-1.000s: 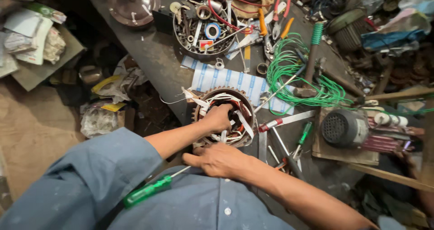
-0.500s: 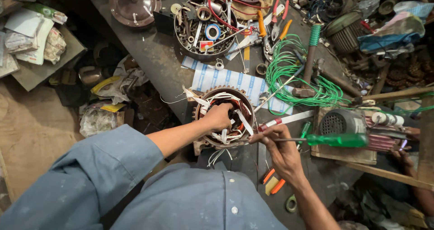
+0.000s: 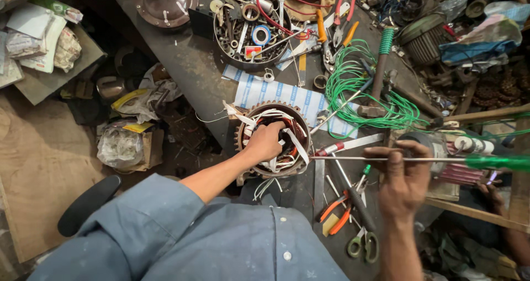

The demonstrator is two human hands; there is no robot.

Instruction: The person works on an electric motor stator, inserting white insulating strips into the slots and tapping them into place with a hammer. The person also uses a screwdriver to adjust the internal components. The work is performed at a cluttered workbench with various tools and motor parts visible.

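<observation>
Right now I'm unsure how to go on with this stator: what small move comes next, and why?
Probably swing the screwdriver tip left into the stator. The right hand holds its shaft level, tip at the stator's rim, while the left hand rests in the windings, seemingly steadying them.

We are seeing a stator [image 3: 271,140] sitting on the dark bench, round and open end up, with a toothed metal rim. Copper windings are lining its bore, and white sleeving and loose wires are spilling over the near edge. A screwdriver [image 3: 419,160] is lying almost level just right of it: long thin steel shaft, translucent green handle blurring at the far right, tip pointing at the stator's rim.
</observation>
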